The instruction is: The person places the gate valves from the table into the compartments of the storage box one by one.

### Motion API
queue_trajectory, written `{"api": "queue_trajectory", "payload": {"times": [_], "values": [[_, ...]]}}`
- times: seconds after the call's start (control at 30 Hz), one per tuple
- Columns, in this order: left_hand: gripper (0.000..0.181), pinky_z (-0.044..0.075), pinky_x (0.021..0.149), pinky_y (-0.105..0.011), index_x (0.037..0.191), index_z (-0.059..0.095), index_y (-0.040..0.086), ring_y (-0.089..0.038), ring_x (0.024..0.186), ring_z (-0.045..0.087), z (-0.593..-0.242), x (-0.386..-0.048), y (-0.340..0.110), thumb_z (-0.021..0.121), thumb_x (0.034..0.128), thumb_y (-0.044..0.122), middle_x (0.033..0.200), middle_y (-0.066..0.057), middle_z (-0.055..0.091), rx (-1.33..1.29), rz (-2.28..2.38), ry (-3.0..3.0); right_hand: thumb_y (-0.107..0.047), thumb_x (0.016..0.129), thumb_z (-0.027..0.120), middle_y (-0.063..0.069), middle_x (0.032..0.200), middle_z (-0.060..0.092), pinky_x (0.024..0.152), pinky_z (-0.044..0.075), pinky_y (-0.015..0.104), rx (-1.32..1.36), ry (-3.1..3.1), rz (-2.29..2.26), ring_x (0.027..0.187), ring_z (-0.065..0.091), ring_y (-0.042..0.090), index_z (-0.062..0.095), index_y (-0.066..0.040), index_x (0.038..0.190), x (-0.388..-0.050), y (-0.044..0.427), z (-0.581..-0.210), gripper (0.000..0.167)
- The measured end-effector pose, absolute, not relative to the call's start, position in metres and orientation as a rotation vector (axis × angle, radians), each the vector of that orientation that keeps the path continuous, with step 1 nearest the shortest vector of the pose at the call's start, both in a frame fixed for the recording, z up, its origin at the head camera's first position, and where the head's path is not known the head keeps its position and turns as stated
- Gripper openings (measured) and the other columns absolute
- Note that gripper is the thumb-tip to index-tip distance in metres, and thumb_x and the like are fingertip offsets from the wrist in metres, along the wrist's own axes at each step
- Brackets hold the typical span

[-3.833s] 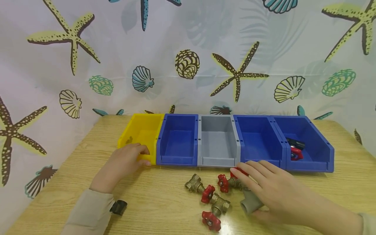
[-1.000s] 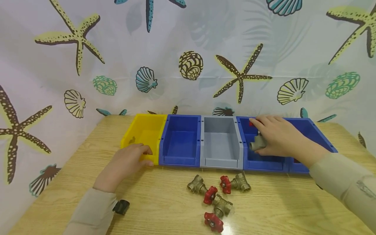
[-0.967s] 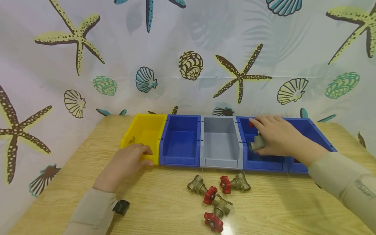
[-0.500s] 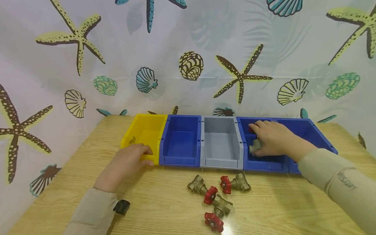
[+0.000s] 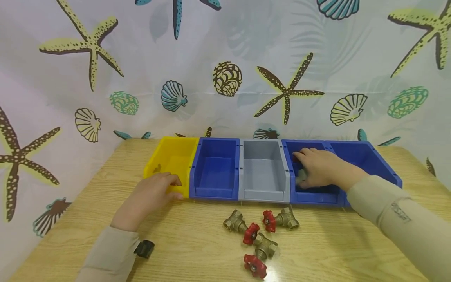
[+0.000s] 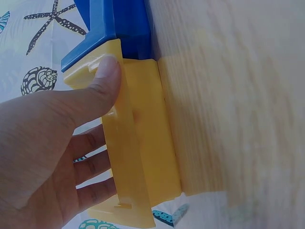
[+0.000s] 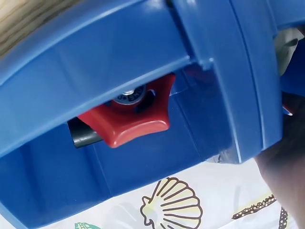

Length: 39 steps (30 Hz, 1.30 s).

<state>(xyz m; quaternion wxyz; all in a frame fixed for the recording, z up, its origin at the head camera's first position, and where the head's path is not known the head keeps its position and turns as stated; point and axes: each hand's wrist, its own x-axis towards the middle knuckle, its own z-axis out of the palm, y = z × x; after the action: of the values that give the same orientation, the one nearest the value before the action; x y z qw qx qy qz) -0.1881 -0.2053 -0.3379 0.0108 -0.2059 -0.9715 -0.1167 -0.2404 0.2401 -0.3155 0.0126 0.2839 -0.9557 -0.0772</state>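
My left hand [image 5: 151,197] grips the front lip of the yellow bin [image 5: 149,164]; in the left wrist view the thumb [image 6: 107,76] lies on one side of the lip and the fingers behind it. My right hand [image 5: 318,168] is low inside the fourth bin, a blue one [image 5: 313,197], holding a grey plastic valve [image 5: 301,177] with a red handle, mostly covered by the fingers. On the table before the bins lie three brass valves with red handwheels: one at the left [image 5: 235,221], one at the right [image 5: 287,218], one nearest me [image 5: 266,246].
Between the yellow and fourth bins stand a blue bin [image 5: 215,192] and a grey bin [image 5: 264,196]. In the right wrist view, the rightmost blue bin [image 7: 95,62] contains a red-handled valve [image 7: 138,124] with a black body. A patterned curtain [image 5: 197,117] hangs behind the wooden table.
My right hand has carried the grey valve from the table into the fourth bin and lowered it there. The left hand keeps its hold on the yellow bin.
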Motion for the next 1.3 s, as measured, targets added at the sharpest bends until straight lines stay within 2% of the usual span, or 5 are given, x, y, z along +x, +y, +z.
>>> {"api": "queue_trajectory", "payload": {"times": [0.3, 0.67, 0.8, 1.03, 1.3], "values": [[0.026, 0.052, 0.076, -0.04, 0.1, 0.07, 0.012, -0.018, 0.083, 0.059, -0.338, -0.188, -0.206, 0.077, 0.0855, 0.032, 0.093, 0.001, 0.066, -0.646, -0.364, -3.028, -0.036, 0.075, 0.077, 0.028, 0.132, 0.052, 0.091, 0.047, 0.058, 0.822, -3.089, -0.139, 0.118, 0.052, 0.046, 0.047, 0.011, 0.137, -0.243, 0.236, -0.317, 0.084], [0.026, 0.052, 0.076, -0.04, 0.101, 0.07, 0.013, -0.018, 0.083, 0.059, -0.341, -0.189, -0.208, 0.077, 0.0856, 0.033, 0.094, 0.002, 0.066, -0.627, -0.356, -3.039, -0.031, 0.076, 0.072, 0.029, 0.132, 0.05, 0.097, 0.043, 0.059, 0.815, -3.077, -0.124, 0.118, 0.051, 0.048, 0.047, 0.013, 0.136, -0.243, 0.234, -0.32, 0.078], [0.026, 0.052, 0.077, -0.04, 0.101, 0.07, 0.013, -0.017, 0.083, 0.058, -0.34, -0.189, -0.207, 0.077, 0.0855, 0.032, 0.094, 0.001, 0.066, -0.619, -0.361, -3.044, -0.035, 0.078, 0.073, 0.028, 0.133, 0.051, 0.098, 0.042, 0.059, 0.82, -3.038, -0.158, 0.12, 0.051, 0.047, 0.048, 0.012, 0.136, -0.24, 0.237, -0.319, 0.079], [0.025, 0.052, 0.076, -0.04, 0.101, 0.07, 0.012, -0.018, 0.082, 0.059, -0.339, -0.188, -0.207, 0.078, 0.0855, 0.031, 0.093, 0.001, 0.066, -0.623, -0.366, -3.033, -0.053, 0.081, 0.076, 0.026, 0.137, 0.051, 0.101, 0.038, 0.061, 0.8, -2.977, -0.213, 0.126, 0.048, 0.045, 0.047, 0.008, 0.14, -0.228, 0.241, -0.314, 0.089], [0.026, 0.052, 0.076, -0.04, 0.101, 0.07, 0.013, -0.018, 0.083, 0.059, -0.34, -0.189, -0.207, 0.078, 0.0854, 0.032, 0.094, 0.002, 0.066, -0.621, -0.358, -3.04, -0.034, 0.088, 0.074, 0.025, 0.137, 0.052, 0.101, 0.039, 0.061, 0.791, -2.913, -0.194, 0.126, 0.049, 0.044, 0.048, 0.006, 0.139, -0.214, 0.246, -0.307, 0.07]]}}
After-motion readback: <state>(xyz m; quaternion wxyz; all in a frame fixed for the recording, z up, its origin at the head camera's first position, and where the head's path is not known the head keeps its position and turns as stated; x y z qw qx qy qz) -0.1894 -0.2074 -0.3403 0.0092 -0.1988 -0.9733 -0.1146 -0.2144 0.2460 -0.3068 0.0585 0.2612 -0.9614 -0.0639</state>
